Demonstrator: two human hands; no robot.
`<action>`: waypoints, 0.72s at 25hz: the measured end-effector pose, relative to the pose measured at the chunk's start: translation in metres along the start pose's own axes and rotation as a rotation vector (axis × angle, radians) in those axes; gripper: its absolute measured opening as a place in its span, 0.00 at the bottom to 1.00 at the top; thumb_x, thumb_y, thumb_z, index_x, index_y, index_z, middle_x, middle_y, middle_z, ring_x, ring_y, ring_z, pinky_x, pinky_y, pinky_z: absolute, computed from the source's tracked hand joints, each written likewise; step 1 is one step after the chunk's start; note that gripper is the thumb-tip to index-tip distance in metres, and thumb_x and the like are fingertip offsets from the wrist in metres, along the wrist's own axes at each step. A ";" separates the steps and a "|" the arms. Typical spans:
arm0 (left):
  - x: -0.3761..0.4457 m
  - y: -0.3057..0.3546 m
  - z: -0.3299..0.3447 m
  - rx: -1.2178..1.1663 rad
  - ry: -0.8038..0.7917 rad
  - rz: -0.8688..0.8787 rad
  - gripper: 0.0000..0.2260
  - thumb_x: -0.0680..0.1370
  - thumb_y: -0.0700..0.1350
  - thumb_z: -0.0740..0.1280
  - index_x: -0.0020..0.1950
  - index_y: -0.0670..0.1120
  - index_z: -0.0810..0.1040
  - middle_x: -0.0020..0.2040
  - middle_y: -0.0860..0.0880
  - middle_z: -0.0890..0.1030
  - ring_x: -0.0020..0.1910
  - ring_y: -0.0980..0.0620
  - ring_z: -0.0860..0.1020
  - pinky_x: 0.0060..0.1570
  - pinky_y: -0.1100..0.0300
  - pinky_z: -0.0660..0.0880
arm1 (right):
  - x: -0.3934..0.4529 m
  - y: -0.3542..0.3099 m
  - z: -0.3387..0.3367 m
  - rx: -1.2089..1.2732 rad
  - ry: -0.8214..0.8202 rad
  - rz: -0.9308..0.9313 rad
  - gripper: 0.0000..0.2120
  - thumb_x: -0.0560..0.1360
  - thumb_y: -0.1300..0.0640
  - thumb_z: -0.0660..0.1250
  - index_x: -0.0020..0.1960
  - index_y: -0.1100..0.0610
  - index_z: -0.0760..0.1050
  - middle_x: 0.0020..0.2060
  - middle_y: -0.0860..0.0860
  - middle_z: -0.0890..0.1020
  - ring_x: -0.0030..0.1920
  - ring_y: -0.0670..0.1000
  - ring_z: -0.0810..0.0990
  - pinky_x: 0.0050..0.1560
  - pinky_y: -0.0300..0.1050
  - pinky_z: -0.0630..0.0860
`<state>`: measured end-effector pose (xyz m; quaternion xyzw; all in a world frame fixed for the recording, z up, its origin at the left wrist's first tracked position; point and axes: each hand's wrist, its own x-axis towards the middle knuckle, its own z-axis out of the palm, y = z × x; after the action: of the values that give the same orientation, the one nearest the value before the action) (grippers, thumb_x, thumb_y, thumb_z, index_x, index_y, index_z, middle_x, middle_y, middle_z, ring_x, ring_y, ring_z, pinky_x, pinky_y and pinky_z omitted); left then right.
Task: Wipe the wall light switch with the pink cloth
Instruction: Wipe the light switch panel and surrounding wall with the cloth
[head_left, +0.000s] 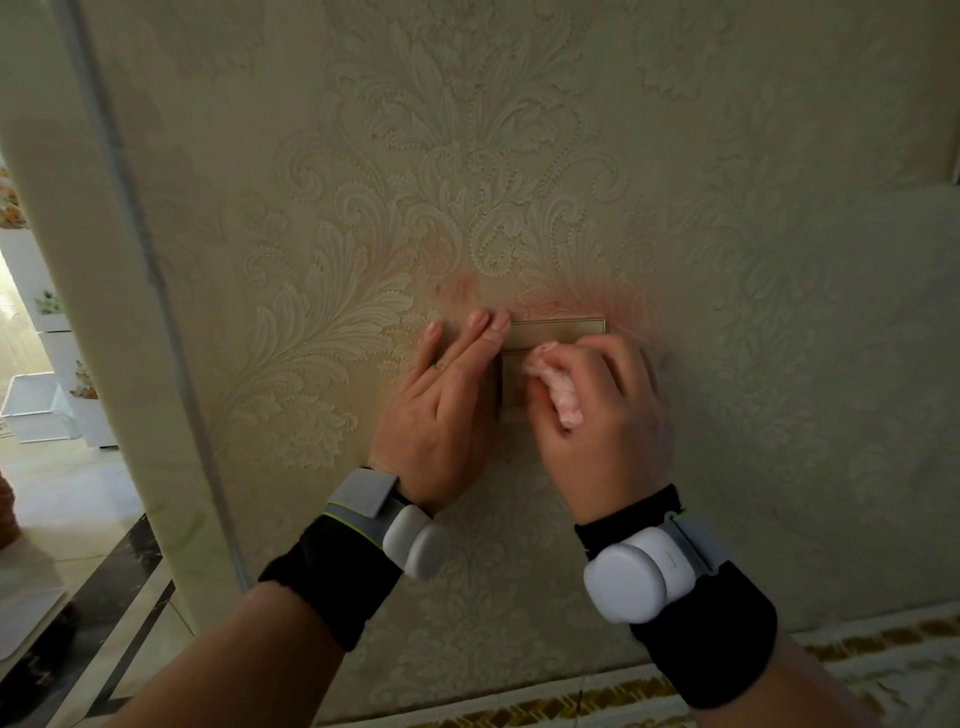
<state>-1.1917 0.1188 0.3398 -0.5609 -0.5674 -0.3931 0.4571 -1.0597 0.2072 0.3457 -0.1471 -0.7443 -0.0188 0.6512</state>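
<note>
I see my right hand (597, 405) fisted around the crumpled fuzzy pink cloth (561, 397), pressing it onto the flat rectangular beige wall light switch (556, 332). My left hand (447, 395) lies flat, fingers (480, 332) together, against embossed cream damask wallpaper (467, 182) beside the plate's left edge.

Two hands, the left hand (441, 410) and right hand (602, 415), meet at one wall light switch (558, 332). One pink cloth (563, 402) shows. Two white wrist devices (418, 540) and two black wristbands (327, 577) are worn.
</note>
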 end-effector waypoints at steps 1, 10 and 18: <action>0.000 0.000 0.000 -0.001 0.003 0.000 0.21 0.76 0.26 0.64 0.69 0.35 0.71 0.72 0.47 0.71 0.75 0.52 0.67 0.80 0.56 0.53 | 0.000 0.000 0.001 -0.017 -0.015 -0.009 0.07 0.73 0.56 0.72 0.50 0.56 0.81 0.47 0.54 0.80 0.48 0.58 0.80 0.46 0.53 0.78; 0.000 0.001 -0.002 0.016 -0.016 0.013 0.20 0.78 0.30 0.57 0.70 0.34 0.71 0.72 0.46 0.71 0.74 0.49 0.68 0.80 0.54 0.55 | -0.001 0.025 -0.012 0.018 0.048 0.131 0.07 0.74 0.54 0.71 0.50 0.56 0.78 0.48 0.54 0.79 0.48 0.56 0.79 0.41 0.54 0.79; 0.000 -0.001 -0.002 0.016 -0.007 0.010 0.22 0.76 0.26 0.61 0.70 0.35 0.71 0.72 0.46 0.71 0.75 0.52 0.66 0.80 0.55 0.54 | -0.002 0.011 -0.001 0.013 0.030 0.016 0.08 0.75 0.54 0.72 0.50 0.57 0.80 0.48 0.55 0.81 0.49 0.59 0.80 0.46 0.52 0.78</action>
<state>-1.1923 0.1170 0.3400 -0.5615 -0.5691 -0.3844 0.4616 -1.0555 0.2172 0.3420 -0.1487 -0.7334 -0.0107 0.6633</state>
